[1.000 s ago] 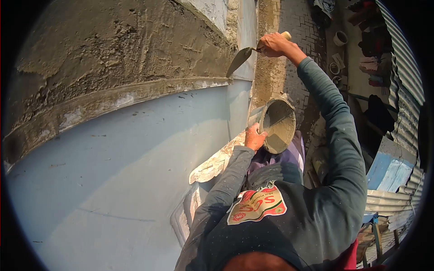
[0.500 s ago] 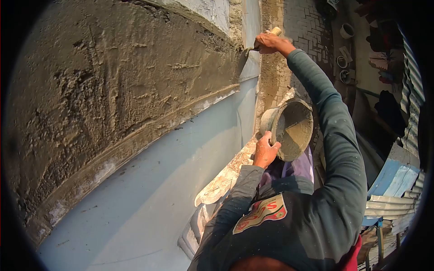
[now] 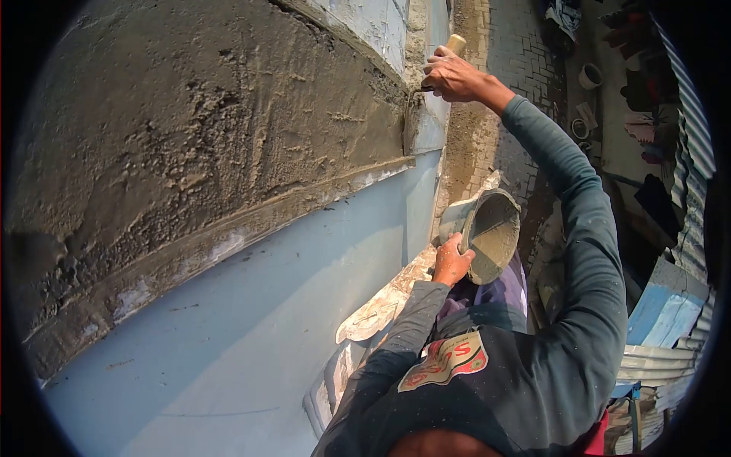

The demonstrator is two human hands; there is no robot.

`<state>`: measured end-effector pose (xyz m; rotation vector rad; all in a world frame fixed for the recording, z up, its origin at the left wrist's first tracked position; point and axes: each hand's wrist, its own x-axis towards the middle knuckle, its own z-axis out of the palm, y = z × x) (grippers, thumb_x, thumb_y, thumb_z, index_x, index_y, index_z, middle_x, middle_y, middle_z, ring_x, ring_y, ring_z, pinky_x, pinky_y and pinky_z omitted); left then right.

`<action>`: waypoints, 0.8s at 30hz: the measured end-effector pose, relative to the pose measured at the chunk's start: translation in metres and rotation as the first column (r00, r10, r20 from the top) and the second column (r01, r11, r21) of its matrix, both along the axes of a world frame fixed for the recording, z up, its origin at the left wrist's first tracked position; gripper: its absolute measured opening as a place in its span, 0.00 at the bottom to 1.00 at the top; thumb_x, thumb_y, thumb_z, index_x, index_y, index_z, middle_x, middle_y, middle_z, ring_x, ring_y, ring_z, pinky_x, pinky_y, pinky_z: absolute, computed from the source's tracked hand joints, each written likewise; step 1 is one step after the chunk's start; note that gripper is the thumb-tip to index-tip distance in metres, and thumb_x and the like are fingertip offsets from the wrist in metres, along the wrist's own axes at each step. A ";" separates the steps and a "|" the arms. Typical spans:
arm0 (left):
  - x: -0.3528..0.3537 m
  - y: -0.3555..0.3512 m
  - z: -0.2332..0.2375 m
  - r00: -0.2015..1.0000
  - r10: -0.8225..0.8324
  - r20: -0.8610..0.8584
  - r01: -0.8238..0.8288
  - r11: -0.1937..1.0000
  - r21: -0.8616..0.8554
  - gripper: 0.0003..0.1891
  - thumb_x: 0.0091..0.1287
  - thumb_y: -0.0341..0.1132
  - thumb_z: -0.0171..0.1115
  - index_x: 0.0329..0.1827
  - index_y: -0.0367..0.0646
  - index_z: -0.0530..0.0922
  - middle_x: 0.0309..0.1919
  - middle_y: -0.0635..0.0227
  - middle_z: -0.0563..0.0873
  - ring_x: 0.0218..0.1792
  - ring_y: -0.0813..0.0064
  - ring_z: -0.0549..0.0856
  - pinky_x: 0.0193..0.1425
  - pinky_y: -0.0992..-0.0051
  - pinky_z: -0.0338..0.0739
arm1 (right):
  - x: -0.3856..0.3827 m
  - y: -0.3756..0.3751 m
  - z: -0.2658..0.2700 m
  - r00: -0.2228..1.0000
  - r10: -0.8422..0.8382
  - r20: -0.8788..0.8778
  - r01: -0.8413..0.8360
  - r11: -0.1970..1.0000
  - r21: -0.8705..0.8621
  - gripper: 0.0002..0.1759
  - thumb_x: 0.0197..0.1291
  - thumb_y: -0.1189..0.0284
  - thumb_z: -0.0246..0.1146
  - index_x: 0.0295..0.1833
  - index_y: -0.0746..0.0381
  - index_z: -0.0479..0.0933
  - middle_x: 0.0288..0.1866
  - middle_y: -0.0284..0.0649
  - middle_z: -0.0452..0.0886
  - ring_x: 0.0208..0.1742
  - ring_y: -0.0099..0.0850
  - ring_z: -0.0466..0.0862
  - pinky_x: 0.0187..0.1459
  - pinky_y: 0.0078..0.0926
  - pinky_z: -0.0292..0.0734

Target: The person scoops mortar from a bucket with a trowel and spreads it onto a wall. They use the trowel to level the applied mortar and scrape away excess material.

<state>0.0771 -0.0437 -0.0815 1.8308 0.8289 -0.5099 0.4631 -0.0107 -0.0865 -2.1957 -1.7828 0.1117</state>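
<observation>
My right hand [image 3: 454, 76] is wrapped round a trowel [image 3: 456, 44]. Its wooden handle points up and away, while the narrow-looking blade lies against the corner of the wall ledge, seen nearly edge-on. Fresh grey-brown mortar [image 3: 297, 107] coats the broad surface to the left of it, smooth in places and rough in others. Lower down, my left hand [image 3: 453, 260] grips the rim of a bucket [image 3: 495, 236]. The bucket is tilted, and wet mortar covers part of its inside. My left fingers are partly hidden behind the rim.
Below the mortar runs a pale blue wall [image 3: 297, 297]. A mortar-splashed board [image 3: 388, 301] lies beside my left forearm. Brick paving [image 3: 521, 53] stretches beyond, with several containers such as a white pail [image 3: 590, 76]. Corrugated sheets [image 3: 689, 160] stand at the right.
My right hand has turned the trowel, so its blade now shows edge-on at the ledge corner instead of broad. The bucket is tilted slightly more, still in my left hand. The view has shifted a little.
</observation>
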 end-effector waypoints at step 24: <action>-0.003 0.009 -0.015 0.996 -0.079 0.030 0.082 0.991 -0.105 0.22 0.52 0.39 0.68 0.45 0.33 0.78 0.40 0.46 0.85 0.43 0.53 0.84 0.48 0.62 0.76 | -0.006 -0.033 0.320 0.877 -0.045 -0.479 0.163 0.965 0.207 0.21 0.59 0.61 0.68 0.49 0.67 0.82 0.48 0.49 0.86 0.50 0.38 0.86 0.50 0.33 0.83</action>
